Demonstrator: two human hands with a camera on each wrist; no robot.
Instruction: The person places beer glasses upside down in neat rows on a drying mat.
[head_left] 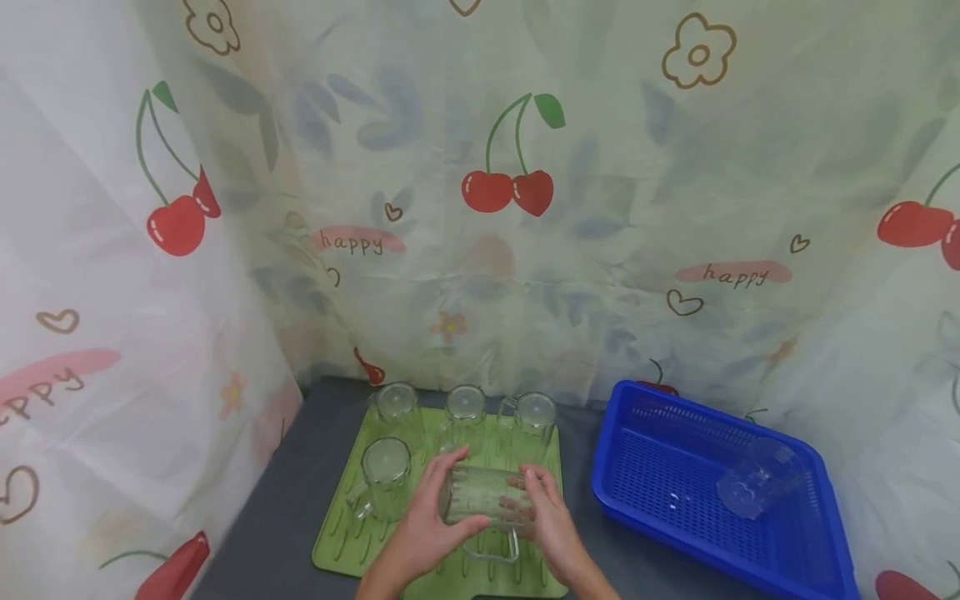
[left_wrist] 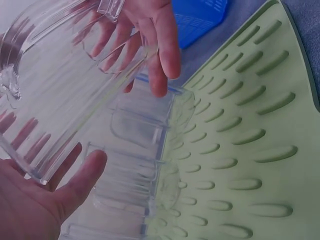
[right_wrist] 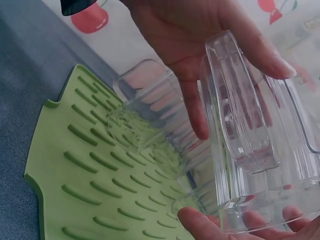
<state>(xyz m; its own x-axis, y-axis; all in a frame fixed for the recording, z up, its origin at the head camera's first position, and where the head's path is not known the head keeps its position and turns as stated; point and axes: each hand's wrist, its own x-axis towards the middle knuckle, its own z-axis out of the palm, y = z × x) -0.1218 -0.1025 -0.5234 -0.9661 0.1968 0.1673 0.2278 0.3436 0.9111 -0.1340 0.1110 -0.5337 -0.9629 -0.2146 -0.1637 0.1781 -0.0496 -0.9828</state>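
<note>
Lying sideways between both palms, the ribbed clear mug (head_left: 483, 498) hangs just above the front of the green draining mat (head_left: 341, 533), handle pointing down toward the person. The left hand (head_left: 423, 521) curls round its one end, thumb under the wall; the right hand (head_left: 551, 521) cups the other end, fingers bent over the rim. It looks stiff, light and slippery, likely breakable, so gripping the ribbed wall or handle seems safest. Four more mugs (head_left: 386, 475) stand upside down behind, and a blue basket (head_left: 622, 450) to the right holds another.
</note>
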